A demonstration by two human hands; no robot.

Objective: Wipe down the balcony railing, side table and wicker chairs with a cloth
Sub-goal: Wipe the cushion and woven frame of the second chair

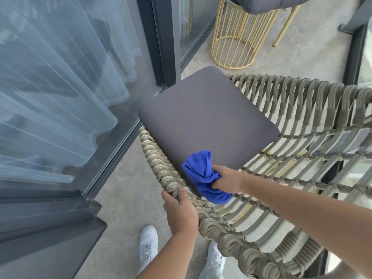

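Observation:
A wicker chair [298, 109] with a woven grey-beige frame fills the middle and right of the head view. A dark grey seat cushion [203, 115] lies in it. My left hand [180, 212] grips the chair's woven rim at the near left corner. My right hand [225, 179] holds a bunched blue cloth [203, 174] inside the chair, against the near edge of the cushion and the inner weave.
A gold wire side table [235, 37] stands at the back. Beside it is a second chair with a grey cushion [261, 4] and gold legs. A glass sliding door [60, 87] with sheer curtains runs along the left. My white shoes [148, 246] stand on the tiled floor.

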